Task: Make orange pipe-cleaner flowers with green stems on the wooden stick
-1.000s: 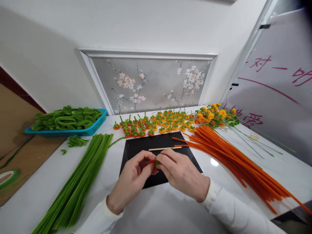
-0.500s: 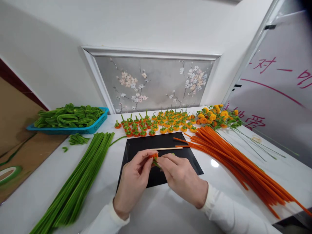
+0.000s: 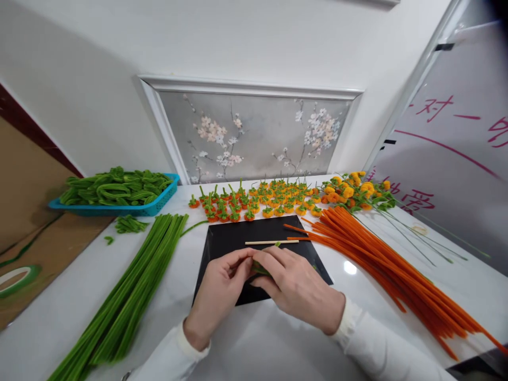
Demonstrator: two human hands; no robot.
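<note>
My left hand (image 3: pixel 223 276) is closed in a pinch over the black mat, on a small orange pipe-cleaner flower head that my fingers now cover. Against it, my right hand (image 3: pixel 296 283) curls its fingers round a green pipe cleaner (image 3: pixel 259 269), only partly visible between the hands. Both sets of fingertips meet. Beyond them a thin wooden stick (image 3: pixel 272 242) lies across the black mat (image 3: pixel 226 235).
Rows of orange and yellow flower heads (image 3: pixel 273 201) stand behind the mat. Green pipe cleaners (image 3: pixel 130 296) lie at left, orange ones (image 3: pixel 381 264) at right. A blue basket (image 3: pixel 159 203) holds green loops. Stemmed flowers (image 3: pixel 357 190) lie back right; green tape (image 3: pixel 32 274) sits far left.
My right hand has shifted its fingers over the flower head, spreading the thumb lower. The orange part, visible before, is now covered. The view has moved slightly.
</note>
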